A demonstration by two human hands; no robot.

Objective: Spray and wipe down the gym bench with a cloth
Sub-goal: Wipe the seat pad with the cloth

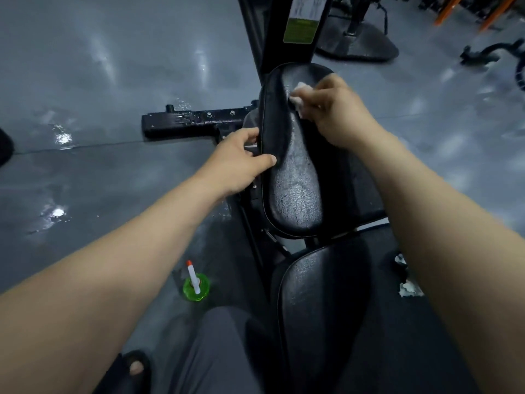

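Below me lies a glossy grey floor point(99, 81) with wet patches. My right hand point(338, 112) curls around one crumpled white cloth point(298, 91) and presses it near the top of the gym bench point(301, 200), on its narrow oval upper pad point(284, 132) of cracked black vinyl. My left hand point(235, 160) grips that pad's left edge, thumb on top. A second, broader black pad point(326, 308) sits nearer me. One green spray bottle point(196, 285), with a white nozzle tipped orange, stands on the floor to the left of the bench. My right forearm partly hides two white scraps point(407, 288).
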